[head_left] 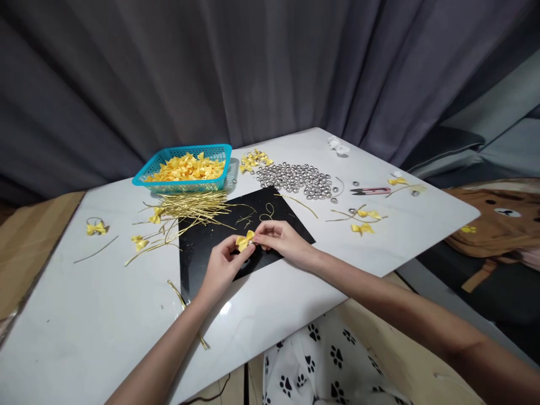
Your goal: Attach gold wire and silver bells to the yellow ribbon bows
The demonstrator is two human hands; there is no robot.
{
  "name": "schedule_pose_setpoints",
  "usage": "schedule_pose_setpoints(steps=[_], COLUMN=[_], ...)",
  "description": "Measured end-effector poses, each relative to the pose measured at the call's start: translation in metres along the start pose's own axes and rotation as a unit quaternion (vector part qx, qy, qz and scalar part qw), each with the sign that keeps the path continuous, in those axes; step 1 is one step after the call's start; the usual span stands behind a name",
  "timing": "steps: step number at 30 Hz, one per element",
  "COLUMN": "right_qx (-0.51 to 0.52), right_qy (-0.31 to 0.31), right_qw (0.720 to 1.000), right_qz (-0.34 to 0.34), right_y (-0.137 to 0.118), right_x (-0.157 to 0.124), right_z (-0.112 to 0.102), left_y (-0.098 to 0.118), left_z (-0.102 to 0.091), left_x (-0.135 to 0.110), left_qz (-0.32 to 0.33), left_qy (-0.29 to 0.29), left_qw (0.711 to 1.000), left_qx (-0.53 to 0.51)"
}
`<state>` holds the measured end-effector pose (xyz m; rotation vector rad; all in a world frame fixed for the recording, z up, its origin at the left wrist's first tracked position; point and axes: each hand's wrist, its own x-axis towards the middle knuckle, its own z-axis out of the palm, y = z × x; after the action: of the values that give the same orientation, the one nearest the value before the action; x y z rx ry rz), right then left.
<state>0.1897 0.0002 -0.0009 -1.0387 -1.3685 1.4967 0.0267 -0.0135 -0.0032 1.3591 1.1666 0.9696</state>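
A dark grey curtain (169,73) hangs in folds behind a white bench (105,315), meeting its far edge. Cardboard (34,247) lies outside the left edge, a brown bag (493,219) with an animal face rests outside the right corner, and paw-print cloth (333,360) shows below the near edge.

White surface spreads along the left edge toward the near side, and another stretch runs between the right forearm and the right corner. A black mat (196,256) lies near the middle, one corner pointing to the far edge.

Above it the left hand (223,261) and right hand (282,239) meet at a yellow bow (243,241). The left grip pinches the bow between thumb and fingers; the right grip has its fingertips together at the bow's right side, though what exactly they pinch is too small to tell.

A blue basket (140,180) of yellow bows stands by the far edge, with gold strands (189,205) heaped before it, partly over the mat. Silver beads (312,183) spread toward the far corner, beside a small bow cluster (255,160). Pink-handled snips (375,191) lie toward the right corner. Near the near edge, the left forearm crosses loose gold ties (175,292).
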Motion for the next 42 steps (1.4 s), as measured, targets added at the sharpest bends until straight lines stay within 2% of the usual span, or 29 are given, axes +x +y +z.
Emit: schedule_pose_setpoints(steps=[4,10,12,13,15,17,19,24,28,33,36,39,42], right_qx=[-0.031,-0.056,-0.094,-0.129,-0.215,-0.287,-0.321,-0.304,-0.272,-0.207,-0.18,-0.185,-0.269], right_qy=[0.014,0.002,0.043,0.086,0.178,0.213,0.181,0.092,0.059,0.039,0.015,0.006,0.017], right_qw=[0.999,0.998,0.994,0.986,0.951,0.911,0.901,0.932,0.95,0.973,0.982,0.982,0.958], right_qz=[-0.015,-0.025,-0.039,-0.062,-0.134,-0.206,-0.228,-0.173,-0.143,-0.091,-0.05,-0.044,-0.095], right_y=[-0.002,-0.002,-0.002,-0.002,-0.001,0.0,0.002,0.006,0.007,0.008,0.008,0.007,0.005], right_x=[0.0,0.0,-0.003,-0.004,-0.008,-0.011,-0.014,-0.014,-0.013,-0.01,-0.008,-0.008,-0.01], right_z=[-0.004,-0.002,0.001,0.002,0.005,0.006,0.006,0.006,0.006,0.007,0.007,0.006,0.004], left_y=[0.005,0.004,0.003,0.003,0.004,0.006,0.007,0.003,0.001,0.003,0.003,0.005,0.007], left_z=[-0.002,-0.005,-0.004,-0.004,-0.003,-0.003,-0.003,-0.004,-0.004,-0.003,-0.005,-0.006,-0.007], left_x=[0.0,0.0,0.001,0.001,0.002,0.001,0.001,0.0,0.001,0.002,0.003,0.003,0.004], left_qz=[-0.026,-0.036,-0.035,-0.035,-0.037,-0.038,-0.035,-0.029,-0.036,-0.049,-0.057,-0.066,-0.075], left_qy=[-0.039,-0.074,-0.07,-0.065,-0.048,-0.036,-0.033,-0.033,-0.018,0.03,0.031,0.028,0.026], left_qw=[0.999,0.996,0.996,0.997,0.998,0.998,0.998,0.998,0.998,0.996,0.995,0.995,0.994], left_qx=[-0.007,-0.027,-0.031,-0.031,-0.031,-0.032,-0.034,-0.045,-0.048,-0.067,-0.076,-0.075,-0.069])
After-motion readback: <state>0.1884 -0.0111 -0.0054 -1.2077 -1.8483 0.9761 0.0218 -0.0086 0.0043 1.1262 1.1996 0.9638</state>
